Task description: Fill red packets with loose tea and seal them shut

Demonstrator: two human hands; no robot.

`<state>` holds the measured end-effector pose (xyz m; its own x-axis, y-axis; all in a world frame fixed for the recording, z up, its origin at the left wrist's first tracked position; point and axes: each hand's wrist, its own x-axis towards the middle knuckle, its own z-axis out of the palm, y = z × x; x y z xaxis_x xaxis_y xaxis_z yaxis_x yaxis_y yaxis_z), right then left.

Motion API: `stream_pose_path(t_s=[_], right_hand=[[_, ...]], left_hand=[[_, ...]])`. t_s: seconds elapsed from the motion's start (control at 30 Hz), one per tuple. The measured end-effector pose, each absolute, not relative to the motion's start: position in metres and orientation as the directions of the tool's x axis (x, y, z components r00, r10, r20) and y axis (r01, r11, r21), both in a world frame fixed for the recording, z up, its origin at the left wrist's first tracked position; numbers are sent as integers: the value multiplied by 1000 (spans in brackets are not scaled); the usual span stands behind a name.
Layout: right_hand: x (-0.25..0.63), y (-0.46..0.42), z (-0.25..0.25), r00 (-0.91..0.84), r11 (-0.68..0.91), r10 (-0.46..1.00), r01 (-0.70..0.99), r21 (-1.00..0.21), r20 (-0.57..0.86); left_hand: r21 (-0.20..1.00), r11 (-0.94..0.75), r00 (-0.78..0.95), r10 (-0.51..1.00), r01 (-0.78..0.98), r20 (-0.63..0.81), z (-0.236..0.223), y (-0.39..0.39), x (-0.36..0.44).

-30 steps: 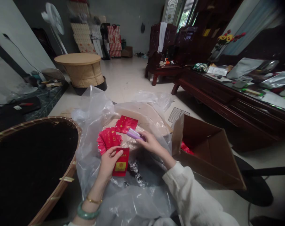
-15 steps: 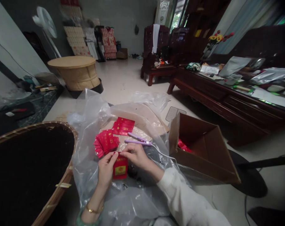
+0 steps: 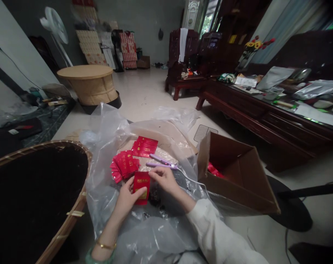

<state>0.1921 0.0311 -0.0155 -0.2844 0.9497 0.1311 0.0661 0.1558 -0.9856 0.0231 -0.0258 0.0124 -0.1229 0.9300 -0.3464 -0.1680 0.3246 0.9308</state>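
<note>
A small red packet with gold print is held upright over the clear plastic sheet. My left hand grips its left side, thumb across the gold label. The fingers of my right hand pinch its top right corner. Just beyond lies a purple hair straightener, its plates apart and its white cord running right. Two fanned piles of red packets lie past my left hand, the nearer pile and the farther pile. Small dark pieces sit on the plastic under my right hand.
A large woven basket with dark contents stands at the left. To the right is an open cardboard box with red packets inside. A dark wooden table and a round stool stand farther off.
My left hand has slid down from the packet's top edge to its side, thumb now over the label. My right hand has shifted slightly right to the corner, and the packet's top shows.
</note>
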Motion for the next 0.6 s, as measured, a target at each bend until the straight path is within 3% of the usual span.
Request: stream_pose_path(t_s=[0.1, 0.2, 0.3, 0.4, 0.5, 0.6], right_hand=[[199, 55, -14, -249, 281, 947, 348, -894, 201], [200, 76, -17, -305, 336, 940, 738, -585, 154], [200, 86, -22, -348, 338, 936, 840, -423, 56], [208, 88, -19, -354, 331, 933, 773, -542, 65], [218, 85, -6, -466, 316, 882, 470, -824, 73], [218, 75, 10, -618, 304, 783, 274, -912, 75]], left_hand=[[925, 354, -98, 924, -138, -369, 9, -25, 23], [917, 362, -87, 921, -169, -380, 6, -25, 22], [910, 361, -80, 920, -203, -382, 4, -25, 20], [901, 370, -95, 912, -225, -398, 2, -24, 17], [902, 376, -97, 910, -213, -403, 1, -22, 18], [908, 377, -80, 915, -180, -396, 2, -22, 22]])
